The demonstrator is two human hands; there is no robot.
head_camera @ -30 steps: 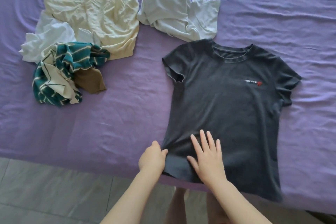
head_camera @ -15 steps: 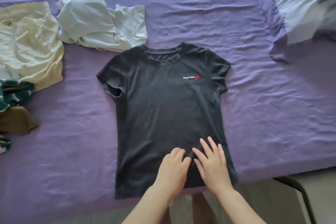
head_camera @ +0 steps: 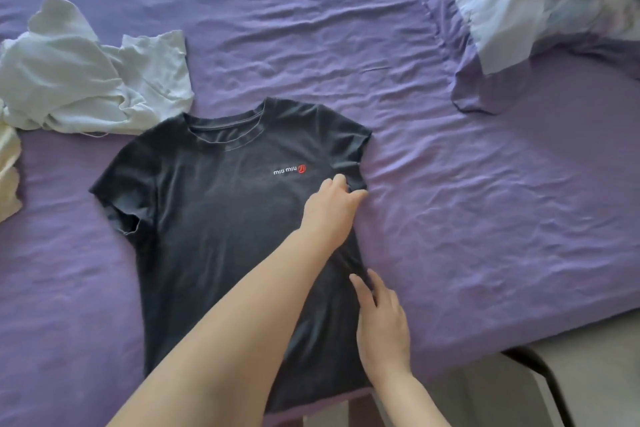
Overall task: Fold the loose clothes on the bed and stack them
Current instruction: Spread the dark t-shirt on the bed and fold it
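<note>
Head view looks down on a purple bed sheet [head_camera: 346,28] where a dark grey T-shirt [head_camera: 214,218] lies spread flat, front up, with a small white-and-red logo [head_camera: 290,170] on the chest. Its long axis runs from the hem at the near edge of the bed up to the collar on the far side, tipped a little so the collar leans to the right. One short sleeve juts out to the left, the other to the right.

The left hand [head_camera: 334,208] reaches across the shirt body and grips the edge of the right-hand sleeve, fingers curled onto the cloth just below and right of the logo. The right hand [head_camera: 382,326] lies nearer the hem, below the left hand, with its fingers straight and relaxed on the shirt's right side seam, holding nothing.

Far to the left of both hands, beyond the shirt's left shoulder, sits a crumpled pale blue garment [head_camera: 93,76], its lower edge touching the shirt near the collar. A cream garment [head_camera: 8,170] shows at the left border. Up and to the right of the hands lies a rumpled patterned duvet [head_camera: 540,0]. A black chair leg [head_camera: 550,388] stands on the floor just right of the right forearm.
</note>
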